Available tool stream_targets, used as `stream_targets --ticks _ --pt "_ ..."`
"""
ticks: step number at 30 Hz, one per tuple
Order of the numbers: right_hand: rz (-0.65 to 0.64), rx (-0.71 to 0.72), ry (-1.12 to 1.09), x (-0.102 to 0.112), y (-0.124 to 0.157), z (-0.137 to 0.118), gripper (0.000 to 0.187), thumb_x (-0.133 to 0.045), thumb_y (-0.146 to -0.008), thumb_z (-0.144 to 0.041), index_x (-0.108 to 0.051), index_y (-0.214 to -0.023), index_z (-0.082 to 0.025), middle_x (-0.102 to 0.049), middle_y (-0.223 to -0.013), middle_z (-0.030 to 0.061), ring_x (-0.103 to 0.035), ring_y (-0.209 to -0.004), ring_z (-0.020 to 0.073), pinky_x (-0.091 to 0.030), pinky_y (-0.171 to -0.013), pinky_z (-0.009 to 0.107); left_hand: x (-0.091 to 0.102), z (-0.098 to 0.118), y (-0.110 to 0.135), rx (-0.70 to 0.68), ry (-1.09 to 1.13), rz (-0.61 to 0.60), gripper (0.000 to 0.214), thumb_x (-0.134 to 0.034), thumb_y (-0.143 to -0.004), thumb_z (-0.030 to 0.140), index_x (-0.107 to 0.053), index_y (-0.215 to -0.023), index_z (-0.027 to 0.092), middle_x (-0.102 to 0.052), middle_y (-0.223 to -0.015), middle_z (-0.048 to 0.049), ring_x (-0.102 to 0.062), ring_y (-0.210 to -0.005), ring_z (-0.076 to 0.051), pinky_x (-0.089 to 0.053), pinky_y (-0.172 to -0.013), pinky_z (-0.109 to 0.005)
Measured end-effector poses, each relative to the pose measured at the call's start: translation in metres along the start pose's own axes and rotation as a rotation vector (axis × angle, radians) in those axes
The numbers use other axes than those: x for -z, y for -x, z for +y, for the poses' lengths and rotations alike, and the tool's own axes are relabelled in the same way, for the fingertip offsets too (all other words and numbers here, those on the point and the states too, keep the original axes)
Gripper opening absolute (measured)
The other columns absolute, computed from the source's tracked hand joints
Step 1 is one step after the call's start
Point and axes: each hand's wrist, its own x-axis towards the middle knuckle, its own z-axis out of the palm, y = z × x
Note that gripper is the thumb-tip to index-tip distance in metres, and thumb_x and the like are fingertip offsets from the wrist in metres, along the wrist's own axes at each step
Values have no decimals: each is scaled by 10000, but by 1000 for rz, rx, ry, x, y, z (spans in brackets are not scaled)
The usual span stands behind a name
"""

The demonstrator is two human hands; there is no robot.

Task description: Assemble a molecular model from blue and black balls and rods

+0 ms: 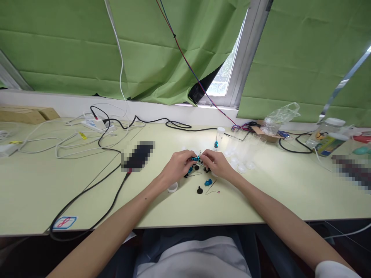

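My left hand (177,165) and my right hand (216,163) meet over the middle of the pale green table (261,200), fingers pinched together on a small blue bead piece (197,158) held between them. Just below the hands lie another blue bead (208,182), a black round bead (199,190), a thin wire pin (213,187) and a small white cap (172,187). Behind the hands a clear vial (216,144) holding blue beads stands upright under a white lid (220,130).
Several clear empty vials and white lids (243,154) stand right of the hands. A black device (138,155) with black cables lies to the left, a power strip (94,123) and white cords farther back left. A plastic bag (279,116) and jars (330,135) sit at the right.
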Motion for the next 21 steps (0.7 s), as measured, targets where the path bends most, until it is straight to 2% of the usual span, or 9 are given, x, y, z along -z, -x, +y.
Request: stream_targets --ticks 3,5,9,14,21 --pt "19 34 -26 0 1 1 245 -539 -944 -460 -563 -984 -219 -625 -749 0 -554 -616 135 -459 -590 274 0 0 0 10 -5 5 79 -601 -885 129 -635 -909 196 -678 -780 4 -586 -657 -132 -453 -622 -258" --pt "27 59 -50 0 1 1 285 -603 -906 -453 -534 -1069 -229 -635 -854 15 -573 -658 137 -475 -599 276 0 -1 0 7 -6 10 78 -598 -886 129 -636 -913 193 -689 -808 -3 -599 -674 -134 -460 -632 -256" --pt "-8 69 -100 0 2 1 257 -610 -901 -412 -509 -1055 -234 -613 -975 35 -599 -695 135 -497 -601 281 -1 -2 1 6 -4 11 85 -599 -885 124 -641 -919 191 -699 -831 -8 -611 -689 -134 -465 -642 -252" --pt "-18 45 -122 1 2 1 186 -585 -921 -380 -517 -1002 -227 -617 -923 23 -609 -670 134 -499 -602 284 -1 -2 0 7 -10 11 85 -611 -877 116 -639 -911 190 -685 -800 4 -588 -660 -125 -453 -627 -247" --pt "-10 14 -96 1 1 2 221 -560 -937 -441 -546 -934 -221 -623 -785 3 -593 -619 136 -478 -584 278 -1 -1 1 -2 -8 19 104 -616 -867 96 -635 -905 191 -676 -783 8 -581 -659 -125 -446 -626 -244"
